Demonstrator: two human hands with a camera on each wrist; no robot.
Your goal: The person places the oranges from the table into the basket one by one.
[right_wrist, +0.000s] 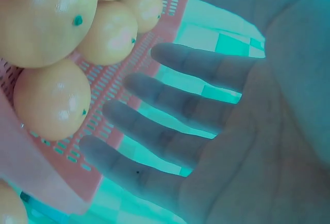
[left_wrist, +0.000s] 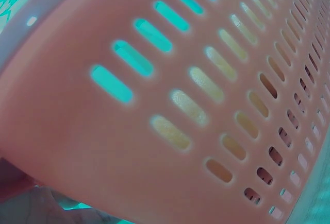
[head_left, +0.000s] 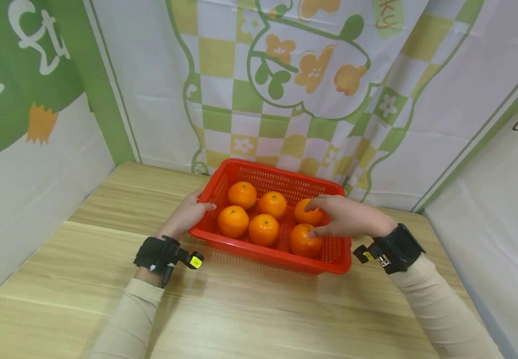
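Note:
A red plastic basket (head_left: 267,253) with slotted walls stands on the table and holds several oranges (head_left: 263,230). My left hand (head_left: 186,215) grips its left rim, thumb over the inner side; the other fingers are hidden behind the wall. The basket wall (left_wrist: 77,141) fills the left wrist view. Over the right end, my right hand (head_left: 350,217) hovers with spread fingers above the back right orange (head_left: 303,215) and the front right orange (head_left: 302,244). In the right wrist view, the right hand (right_wrist: 227,126) has its fingers extended; whether the thumb touches fruit I cannot tell.
The wooden table (head_left: 259,319) extends in front of the basket and to both sides. Close behind the basket hangs a patterned curtain (head_left: 259,99). White and green fabric walls (head_left: 75,149) flank the table on the left and right.

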